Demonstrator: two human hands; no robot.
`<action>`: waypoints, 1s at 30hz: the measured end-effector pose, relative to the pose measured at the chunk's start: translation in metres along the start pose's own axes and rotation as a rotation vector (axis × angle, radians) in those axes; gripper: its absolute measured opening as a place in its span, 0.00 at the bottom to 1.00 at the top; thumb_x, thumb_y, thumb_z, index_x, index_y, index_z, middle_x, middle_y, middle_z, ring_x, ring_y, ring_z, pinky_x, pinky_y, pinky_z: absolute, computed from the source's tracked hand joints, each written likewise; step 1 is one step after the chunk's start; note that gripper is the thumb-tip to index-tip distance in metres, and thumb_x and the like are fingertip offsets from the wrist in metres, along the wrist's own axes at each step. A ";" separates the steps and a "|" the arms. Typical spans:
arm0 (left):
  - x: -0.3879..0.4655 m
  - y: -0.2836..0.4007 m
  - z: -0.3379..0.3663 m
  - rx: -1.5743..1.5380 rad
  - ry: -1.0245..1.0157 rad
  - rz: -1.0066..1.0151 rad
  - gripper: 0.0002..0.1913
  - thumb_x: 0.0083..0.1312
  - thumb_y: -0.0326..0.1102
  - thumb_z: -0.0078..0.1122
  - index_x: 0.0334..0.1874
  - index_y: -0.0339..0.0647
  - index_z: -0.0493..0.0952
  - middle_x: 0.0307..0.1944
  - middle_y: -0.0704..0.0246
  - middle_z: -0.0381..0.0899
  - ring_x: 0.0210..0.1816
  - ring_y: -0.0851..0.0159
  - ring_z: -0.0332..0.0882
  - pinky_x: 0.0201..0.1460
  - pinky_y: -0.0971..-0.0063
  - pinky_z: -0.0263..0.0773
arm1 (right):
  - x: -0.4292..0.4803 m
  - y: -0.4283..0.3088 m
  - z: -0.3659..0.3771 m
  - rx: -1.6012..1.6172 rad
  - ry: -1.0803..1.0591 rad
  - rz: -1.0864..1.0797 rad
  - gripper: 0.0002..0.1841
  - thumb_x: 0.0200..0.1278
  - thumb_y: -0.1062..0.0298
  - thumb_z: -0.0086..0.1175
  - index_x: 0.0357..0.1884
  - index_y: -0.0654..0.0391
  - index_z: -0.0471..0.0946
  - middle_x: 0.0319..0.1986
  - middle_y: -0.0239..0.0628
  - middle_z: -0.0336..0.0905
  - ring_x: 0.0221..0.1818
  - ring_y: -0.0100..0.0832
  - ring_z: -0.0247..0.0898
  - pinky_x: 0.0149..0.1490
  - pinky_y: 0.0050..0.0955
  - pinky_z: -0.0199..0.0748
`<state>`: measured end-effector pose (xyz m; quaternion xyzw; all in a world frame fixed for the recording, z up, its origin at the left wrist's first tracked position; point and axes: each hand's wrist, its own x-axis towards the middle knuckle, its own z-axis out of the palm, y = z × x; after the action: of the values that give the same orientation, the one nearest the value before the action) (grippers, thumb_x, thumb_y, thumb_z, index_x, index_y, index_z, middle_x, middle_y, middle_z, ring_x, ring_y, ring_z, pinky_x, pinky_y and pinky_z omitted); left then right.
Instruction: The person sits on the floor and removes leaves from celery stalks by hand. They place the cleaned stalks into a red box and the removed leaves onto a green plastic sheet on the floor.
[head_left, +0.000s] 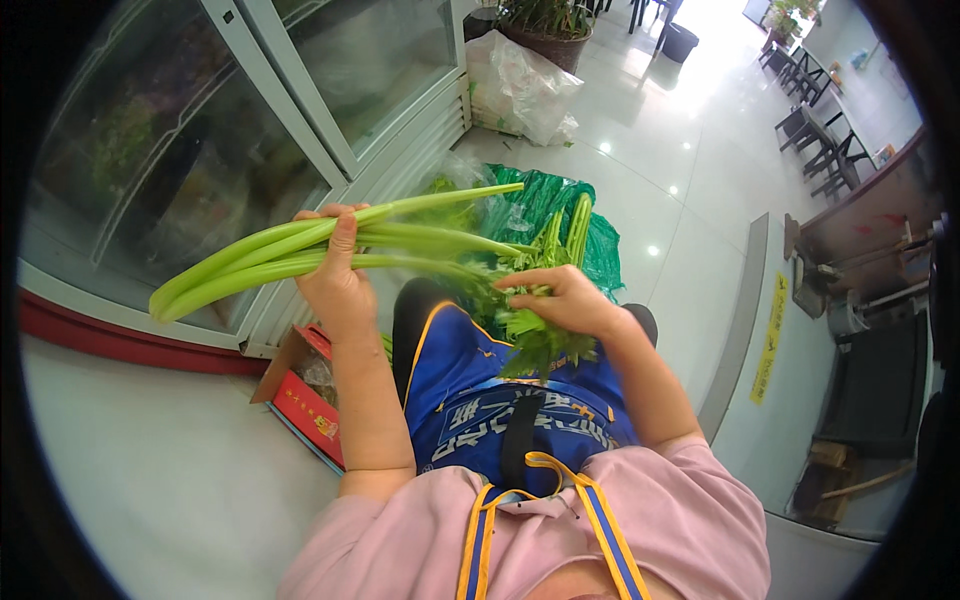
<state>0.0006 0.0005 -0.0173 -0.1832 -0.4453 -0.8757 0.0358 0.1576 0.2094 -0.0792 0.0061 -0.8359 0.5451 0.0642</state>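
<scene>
My left hand (337, 259) grips a bunch of green celery stalks (247, 259), its joined base pointing left and the thinner stalk ends reaching right. At the leafy side, my right hand (562, 298) has its thumb and fingers closed around celery leaves (536, 330), some hanging over my blue apron (465, 420). Beyond my knees lies a green plastic woven bag (600, 240) on the floor, with more celery stalks (577, 229) on it. A clear plastic bag partly covers greens beside it.
A glass-door display fridge (349, 176) stands at the left, with a red cardboard box (304, 397) by its foot. Ahead are a large plant pot (551, 49) and a plastic-wrapped bundle (521, 90). A low partition (742, 322) runs along the right; stools (810, 135) stand farther off.
</scene>
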 end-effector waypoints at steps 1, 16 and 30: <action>-0.001 0.001 0.004 0.017 0.023 -0.011 0.15 0.61 0.27 0.65 0.45 0.41 0.69 0.39 0.67 0.79 0.47 0.62 0.77 0.55 0.69 0.65 | 0.008 -0.011 0.008 -0.136 -0.018 0.059 0.15 0.60 0.59 0.59 0.49 0.48 0.81 0.29 0.45 0.80 0.31 0.38 0.77 0.40 0.35 0.73; -0.014 -0.012 0.004 -0.203 -0.130 -0.132 0.20 0.60 0.18 0.59 0.52 0.41 0.65 0.40 0.64 0.75 0.44 0.59 0.75 0.58 0.61 0.67 | 0.044 -0.007 0.008 -0.223 -0.271 0.016 0.15 0.63 0.58 0.55 0.48 0.52 0.81 0.41 0.43 0.82 0.45 0.43 0.76 0.52 0.36 0.71; -0.019 -0.016 0.002 -0.139 -0.229 -0.264 0.19 0.61 0.22 0.62 0.51 0.42 0.66 0.39 0.65 0.76 0.45 0.60 0.74 0.55 0.65 0.69 | 0.018 -0.046 0.000 -0.443 -0.560 -0.061 0.17 0.61 0.65 0.52 0.52 0.58 0.75 0.42 0.50 0.79 0.43 0.46 0.76 0.47 0.37 0.71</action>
<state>0.0152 0.0094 -0.0351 -0.2236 -0.4052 -0.8749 -0.1429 0.1431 0.1917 -0.0352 0.1664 -0.9184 0.3255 -0.1513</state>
